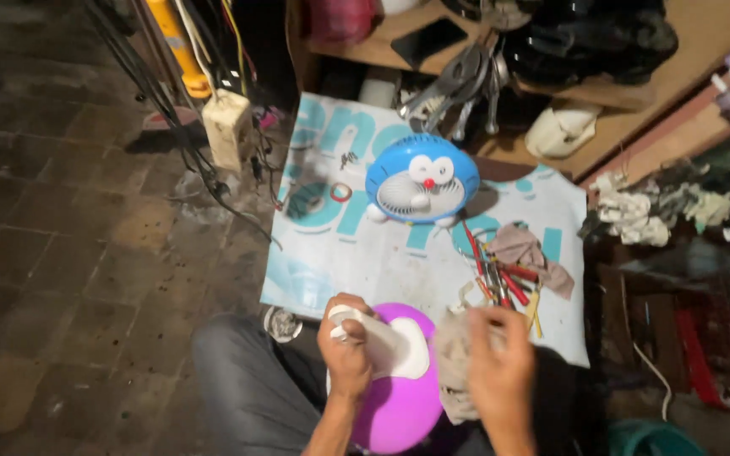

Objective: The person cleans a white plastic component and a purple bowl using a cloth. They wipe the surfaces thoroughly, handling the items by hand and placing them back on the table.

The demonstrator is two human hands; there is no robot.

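Note:
My left hand point(345, 346) grips a round purple fan point(399, 397) by its white front part point(390, 342), holding it over my lap. A crumpled grey rag point(454, 363) is bunched in my right hand point(498, 363), pressed against the right side of the purple fan. The hand looks blurred. Further out on the white and teal sheet point(356, 253) stands a blue cartoon-cat fan point(422, 187), upright and facing me.
Red-handled tools and a cloth point(513, 266) lie on the sheet's right side. A small ring point(340, 192) and a dark coil point(306, 203) sit at its left. Cables and a white box point(228, 127) stand at left; a wooden shelf point(601, 127) with clutter at the back.

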